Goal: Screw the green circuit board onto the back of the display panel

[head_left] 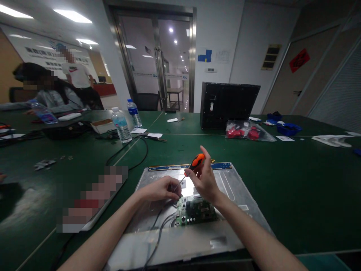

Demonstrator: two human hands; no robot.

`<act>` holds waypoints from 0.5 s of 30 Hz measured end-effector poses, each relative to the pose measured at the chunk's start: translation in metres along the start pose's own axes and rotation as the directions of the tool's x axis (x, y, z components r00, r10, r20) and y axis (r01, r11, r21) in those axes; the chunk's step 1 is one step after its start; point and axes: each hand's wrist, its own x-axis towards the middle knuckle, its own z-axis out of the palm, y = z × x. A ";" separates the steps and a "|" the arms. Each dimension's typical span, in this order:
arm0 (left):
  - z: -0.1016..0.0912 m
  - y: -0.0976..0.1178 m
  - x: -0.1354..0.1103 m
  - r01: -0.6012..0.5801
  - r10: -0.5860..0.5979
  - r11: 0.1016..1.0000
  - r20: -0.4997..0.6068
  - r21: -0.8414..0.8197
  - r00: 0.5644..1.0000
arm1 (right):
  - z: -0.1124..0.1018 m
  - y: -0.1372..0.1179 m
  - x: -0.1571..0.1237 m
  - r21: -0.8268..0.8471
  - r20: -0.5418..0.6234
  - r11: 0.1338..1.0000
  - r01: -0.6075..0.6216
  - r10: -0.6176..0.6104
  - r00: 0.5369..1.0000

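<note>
My right hand (205,180) is wrapped round the orange and black handle of a screwdriver (196,162), its index finger raised. The shaft slants down to the left, toward the fingers of my left hand (166,189). Those fingers are curled together in a pinch near the tip, and what they hold is hidden. Just below both hands lies a green circuit board (194,211) on the back of a flat metal display panel (242,222). Dark cables (161,233) run from the board's left side toward me. A thin blue board strip (221,165) lines the panel's far edge.
Left of the panel lies a white-edged device (93,222), its face blurred out. Water bottles (122,126) and loose cables stand or lie further back. A black monitor (229,103) and a plastic bag with red items (248,131) are at the far right. Two people sit or stand at far left.
</note>
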 end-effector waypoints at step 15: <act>0.001 0.003 0.000 -0.017 0.018 0.997 0.009 -0.073 1.000 | -0.001 0.005 -0.009 -0.224 0.207 0.930 0.292 -0.248 0.947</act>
